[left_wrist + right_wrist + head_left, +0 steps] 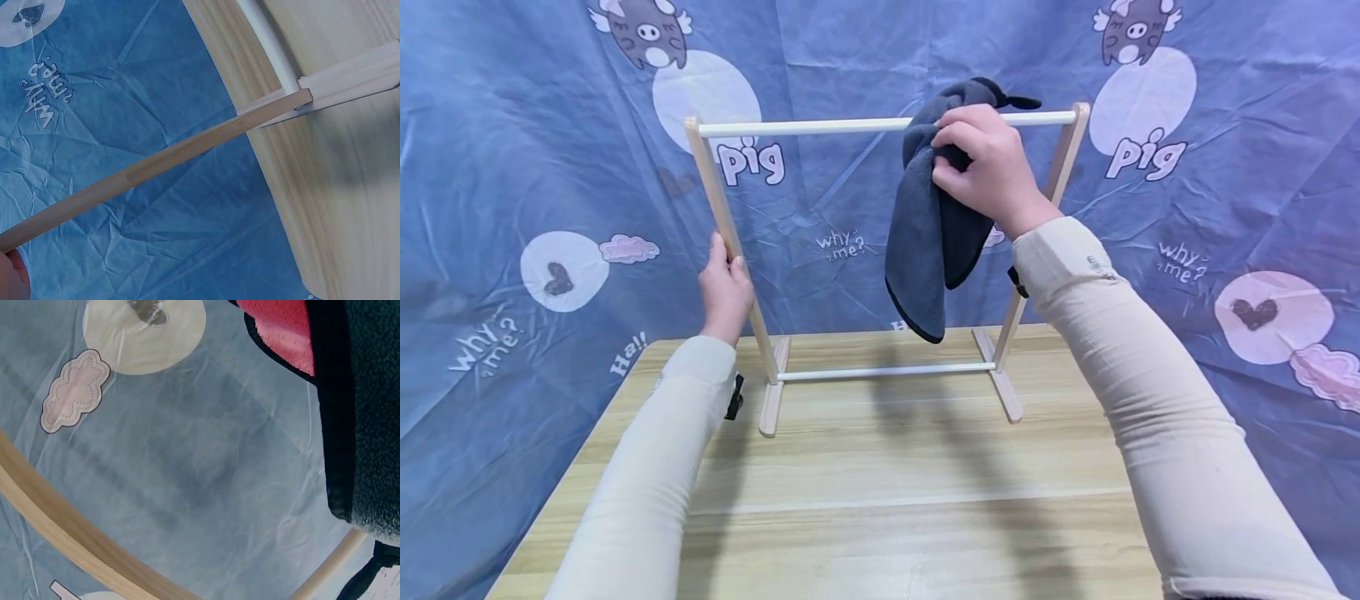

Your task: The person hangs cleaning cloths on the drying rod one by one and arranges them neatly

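A wooden rack with a white top bar (805, 127) stands on the table. My left hand (727, 287) grips its left post (752, 325); in the left wrist view only a bit of that hand shows at the lower left. At the right half of the bar, my right hand (988, 162) pinches a dark grey, black-edged towel (917, 242). The towel is bunched at the bar, its lower ends hanging in front, with a black strap-like end (1022, 102) sticking out behind. In the right wrist view, a red-pink patch (281, 331) shows beside the dark pile.
The rack's right post (1067, 158) stands beyond my right hand. A white lower bar (887, 372) joins the two feet just above the wood-grain table (880, 533). Blue printed fabric (842, 292) hangs behind and at both sides.
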The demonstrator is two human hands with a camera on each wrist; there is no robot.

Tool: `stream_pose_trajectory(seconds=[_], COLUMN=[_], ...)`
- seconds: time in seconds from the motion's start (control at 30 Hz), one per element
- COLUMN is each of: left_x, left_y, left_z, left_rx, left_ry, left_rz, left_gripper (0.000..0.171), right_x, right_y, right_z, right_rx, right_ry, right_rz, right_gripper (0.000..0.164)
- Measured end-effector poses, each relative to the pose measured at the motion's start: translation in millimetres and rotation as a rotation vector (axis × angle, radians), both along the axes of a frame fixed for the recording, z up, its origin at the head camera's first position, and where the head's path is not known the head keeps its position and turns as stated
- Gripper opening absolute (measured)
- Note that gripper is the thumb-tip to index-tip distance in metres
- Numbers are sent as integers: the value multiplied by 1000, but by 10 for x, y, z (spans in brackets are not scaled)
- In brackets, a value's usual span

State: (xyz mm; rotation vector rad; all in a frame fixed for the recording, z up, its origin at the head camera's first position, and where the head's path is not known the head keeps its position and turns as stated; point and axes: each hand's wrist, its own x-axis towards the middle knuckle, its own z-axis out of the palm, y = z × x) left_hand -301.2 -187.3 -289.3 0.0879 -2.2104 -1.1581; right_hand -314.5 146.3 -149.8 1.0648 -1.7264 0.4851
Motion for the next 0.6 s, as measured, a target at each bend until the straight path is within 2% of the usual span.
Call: stream_pose_trajectory(seconds=[0.13,0.3,0.6], left_x=[-2,-11,-1], left_y=[-3,-6,-11], left_z=[4,9,4], left_rx=[-4,-14,-12], left_ry=[5,17,1], left_rz=[5,9,-11], left_gripper=[46,47,48], right_x=[-28,-58,-110], right_y=[24,45,59], right_z=[42,69,115], right_rx=[53,63,68], right_ry=[14,-12,-96], right_rz=[-34,-69,-65], right_gripper=[11,12,14])
